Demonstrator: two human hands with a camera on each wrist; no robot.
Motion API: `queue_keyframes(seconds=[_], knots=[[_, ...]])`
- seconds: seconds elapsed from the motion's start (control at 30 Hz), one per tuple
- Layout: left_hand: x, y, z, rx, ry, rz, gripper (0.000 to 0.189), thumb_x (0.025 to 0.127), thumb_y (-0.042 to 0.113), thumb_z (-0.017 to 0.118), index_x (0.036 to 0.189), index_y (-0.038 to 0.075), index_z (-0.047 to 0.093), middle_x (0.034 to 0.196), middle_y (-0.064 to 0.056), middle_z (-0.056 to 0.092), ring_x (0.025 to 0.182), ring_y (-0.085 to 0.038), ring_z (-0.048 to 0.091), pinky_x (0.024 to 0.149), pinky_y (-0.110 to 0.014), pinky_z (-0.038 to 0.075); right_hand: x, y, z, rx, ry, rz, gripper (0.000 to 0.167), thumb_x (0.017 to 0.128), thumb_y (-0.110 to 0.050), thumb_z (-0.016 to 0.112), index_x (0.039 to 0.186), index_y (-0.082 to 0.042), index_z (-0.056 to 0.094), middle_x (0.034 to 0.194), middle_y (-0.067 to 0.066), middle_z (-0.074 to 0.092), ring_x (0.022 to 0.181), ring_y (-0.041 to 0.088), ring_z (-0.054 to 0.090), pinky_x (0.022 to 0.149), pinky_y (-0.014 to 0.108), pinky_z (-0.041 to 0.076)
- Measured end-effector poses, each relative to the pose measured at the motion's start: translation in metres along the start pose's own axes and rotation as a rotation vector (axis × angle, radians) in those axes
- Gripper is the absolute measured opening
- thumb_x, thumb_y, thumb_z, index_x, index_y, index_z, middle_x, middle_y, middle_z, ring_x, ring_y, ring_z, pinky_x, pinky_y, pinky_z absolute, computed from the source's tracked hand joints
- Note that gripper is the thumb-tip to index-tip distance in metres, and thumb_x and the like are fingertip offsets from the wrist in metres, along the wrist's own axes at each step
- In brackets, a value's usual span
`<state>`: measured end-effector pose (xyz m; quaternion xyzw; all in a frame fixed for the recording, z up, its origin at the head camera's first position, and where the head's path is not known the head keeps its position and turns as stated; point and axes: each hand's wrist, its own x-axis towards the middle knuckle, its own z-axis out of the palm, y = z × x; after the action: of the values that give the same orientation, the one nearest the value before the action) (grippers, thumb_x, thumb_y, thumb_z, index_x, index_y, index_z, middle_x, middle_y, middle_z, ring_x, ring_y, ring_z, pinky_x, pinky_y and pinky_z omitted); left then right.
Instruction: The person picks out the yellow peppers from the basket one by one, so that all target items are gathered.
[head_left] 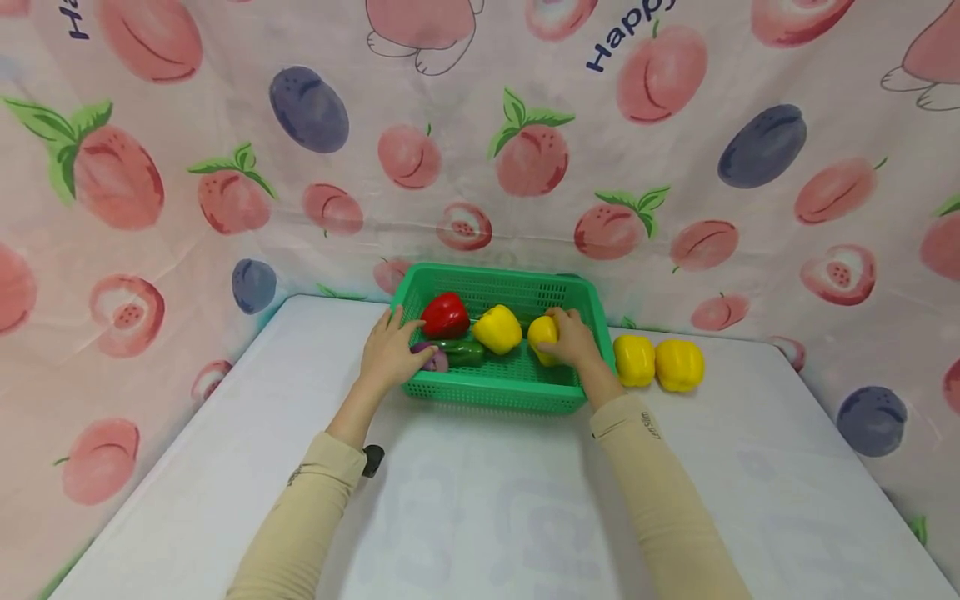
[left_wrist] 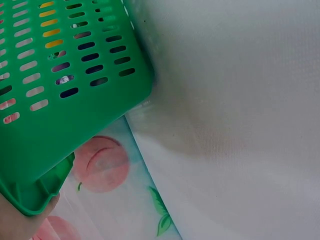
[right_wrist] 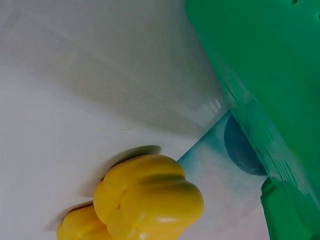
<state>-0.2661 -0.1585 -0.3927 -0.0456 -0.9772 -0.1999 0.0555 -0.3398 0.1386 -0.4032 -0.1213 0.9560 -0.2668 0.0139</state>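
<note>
A green plastic basket (head_left: 495, 392) stands near the table's back edge. My left hand (head_left: 386, 354) rests over its left rim, fingers spread, thumb beside a small purple vegetable (head_left: 437, 363) that it partly covers. Inside, my right hand (head_left: 576, 340) grips a yellow bell pepper (head_left: 543, 333) at the right end. Another yellow bell pepper (head_left: 498, 329), a red bell pepper (head_left: 446, 315) and a long dark green vegetable (head_left: 461, 352) also lie in the basket. The left wrist view catches the basket's slotted wall (left_wrist: 75, 115) and part of the left hand (left_wrist: 20, 220) at its rim.
Just right of the basket, two yellow bell peppers (head_left: 633, 360) (head_left: 679, 365) sit side by side on the white table (head_left: 480, 500). Behind the table hangs a fruit-printed cloth (head_left: 450, 183). The right wrist view shows this pepper pair (right_wrist: 150, 195) close to the basket's outer wall (right_wrist: 260, 90).
</note>
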Motion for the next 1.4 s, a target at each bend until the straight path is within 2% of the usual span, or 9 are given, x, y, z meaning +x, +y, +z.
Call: queue_keyframes(seconds=[0.3,0.63,0.83,1.13,1.4], knots=[[0.0028,0.0013,0.0013,0.005,-0.009,0.0,0.06,0.09,0.044,0.054,0.138,0.008,0.047,0.154,-0.025,0.018,0.144,-0.042,0.011,0.117,-0.054,0.015,-0.0005,0.0009,-0.0007,0.038,0.137,0.001,0.064,0.084,-0.027,0.068,0.138,-0.005,0.041,0.132,0.027,0.039,0.103,0.044,0.054,0.087,0.054,0.048],[0.0022,0.0001,0.0058,0.008,-0.004,0.002,0.06,0.09,0.045,0.055,0.137,0.008,0.048,0.154,-0.025,0.02,0.144,-0.042,0.013,0.117,-0.053,0.016,-0.0027,-0.0007,-0.0015,0.046,0.167,0.017,0.069,0.085,-0.028,0.068,0.14,-0.001,0.037,0.135,0.027,0.037,0.11,0.046,0.051,0.092,0.055,0.046],[0.002,0.0011,0.0049,-0.002,-0.006,0.003,0.061,0.09,0.045,0.055,0.138,0.008,0.048,0.153,-0.025,0.02,0.144,-0.043,0.012,0.117,-0.054,0.016,-0.0003,0.002,-0.0009,0.066,0.218,0.006,0.067,0.084,-0.028,0.067,0.14,-0.003,0.038,0.136,0.026,0.037,0.112,0.046,0.05,0.093,0.056,0.046],[0.0024,-0.0004,0.0009,0.009,-0.003,0.001,0.06,0.09,0.044,0.055,0.138,0.008,0.048,0.153,-0.026,0.021,0.143,-0.043,0.013,0.116,-0.054,0.018,0.0005,-0.0021,-0.0028,0.125,0.262,0.008,0.067,0.085,-0.026,0.068,0.14,-0.005,0.038,0.14,0.023,0.035,0.117,0.044,0.047,0.096,0.056,0.044],[0.0033,-0.0008,0.0013,-0.008,-0.002,-0.006,0.059,0.09,0.044,0.055,0.138,0.009,0.048,0.154,-0.025,0.02,0.143,-0.043,0.013,0.116,-0.056,0.017,0.0021,-0.0013,-0.0048,0.191,0.346,0.01,0.066,0.084,-0.026,0.068,0.139,-0.005,0.039,0.138,0.021,0.037,0.115,0.039,0.048,0.096,0.053,0.045]])
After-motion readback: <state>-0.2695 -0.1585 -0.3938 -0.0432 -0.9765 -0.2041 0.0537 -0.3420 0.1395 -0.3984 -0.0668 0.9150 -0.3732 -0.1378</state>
